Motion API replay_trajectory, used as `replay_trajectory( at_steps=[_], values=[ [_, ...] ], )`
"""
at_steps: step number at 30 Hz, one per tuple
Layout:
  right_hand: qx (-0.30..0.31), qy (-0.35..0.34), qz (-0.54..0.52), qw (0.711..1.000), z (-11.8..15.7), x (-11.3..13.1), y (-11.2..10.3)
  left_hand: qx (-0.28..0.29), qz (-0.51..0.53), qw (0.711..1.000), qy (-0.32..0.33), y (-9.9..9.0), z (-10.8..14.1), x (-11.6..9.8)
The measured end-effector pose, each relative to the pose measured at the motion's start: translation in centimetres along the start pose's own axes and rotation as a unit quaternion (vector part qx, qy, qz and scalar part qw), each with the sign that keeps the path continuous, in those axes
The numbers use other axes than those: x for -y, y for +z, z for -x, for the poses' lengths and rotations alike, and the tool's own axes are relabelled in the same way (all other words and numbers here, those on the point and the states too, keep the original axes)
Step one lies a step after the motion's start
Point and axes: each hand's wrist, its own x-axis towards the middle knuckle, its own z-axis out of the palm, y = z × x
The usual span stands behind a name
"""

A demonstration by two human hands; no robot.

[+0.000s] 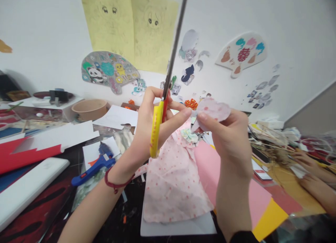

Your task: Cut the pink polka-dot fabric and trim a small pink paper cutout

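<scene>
Two-handed, pinched cloth scrap (215, 109) in right hand (232, 136), grasped scissors (156, 125) blades-up in left hand (145, 127), likely to avoid snipping the cloth.

Scissors (171, 62) up through top centre, blocking crossing. Upper right: open air before wall (291, 33). Lower left jammed: glue gun (96, 167), white case (34, 190). Right edge: co-worker's hands (313, 185). Slim gap: table (133, 229) strip left of white board (181, 229), bottom centre.

The dark table (132, 231) carries a white board (181, 229), a clear plastic bag (90, 184) and small scraps (124, 219).
</scene>
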Motion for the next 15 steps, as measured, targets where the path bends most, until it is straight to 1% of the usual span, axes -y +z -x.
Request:
replay_trajectory(
  at_steps=[4,7,8,10,12,15],
  values=[
    [0.009,0.004,0.003,1.000,0.1,0.1,0.1,0.011,0.012,1.000,-0.022,0.0,0.1,-0.2],
    [0.025,0.013,0.020,0.999,0.1,0.2,-0.3,0.006,-0.003,1.000,-0.001,0.0,0.1,-0.1],
    [0.042,0.022,0.027,0.999,0.1,0.3,-0.5,0.004,-0.009,1.000,0.006,-0.1,0.0,-0.1],
    [0.098,0.052,0.035,0.993,-0.1,0.5,-1.0,0.003,-0.022,1.000,0.017,-0.3,0.0,0.0],
    [0.145,0.077,0.036,0.986,-0.1,0.8,-1.4,0.017,-0.039,0.999,0.017,-0.5,0.0,0.0],
    [0.159,0.079,0.033,0.983,-0.1,0.9,-1.6,0.052,-0.069,0.996,0.014,-0.7,0.1,0.1]
  ],
)
